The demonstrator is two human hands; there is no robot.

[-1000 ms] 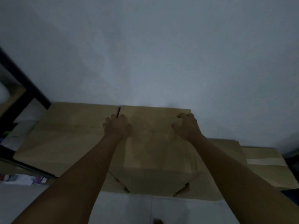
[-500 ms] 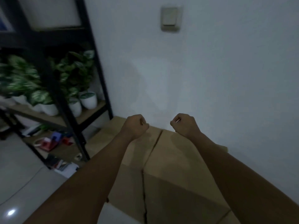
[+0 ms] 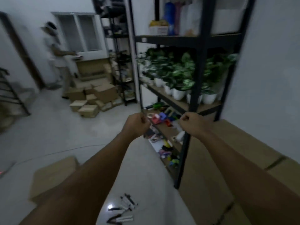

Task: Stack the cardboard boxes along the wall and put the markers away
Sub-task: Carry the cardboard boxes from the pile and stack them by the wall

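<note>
While both hands, left hand (image 3: 137, 125) and right hand (image 3: 192, 124), hang fisted and empty, markers (image 3: 122, 209) (scattered) wait on the floor (image 3: 65, 135) beside the wall-side boxes (image 3: 227, 159).

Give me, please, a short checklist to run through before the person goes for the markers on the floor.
1. Left hand free: ok, fingers curled, holding nothing.
2. Right hand free: ok, also curled and empty.
3. Markers in sight: ok, scattered on the floor tiles between the forearms.
4. Boxes along the wall: ok, lined up at the wall beside the black shelf.
5. Loose flat box on the floor at left: not ok, not yet stacked.
6. Place for the markers: cannot tell.
</note>
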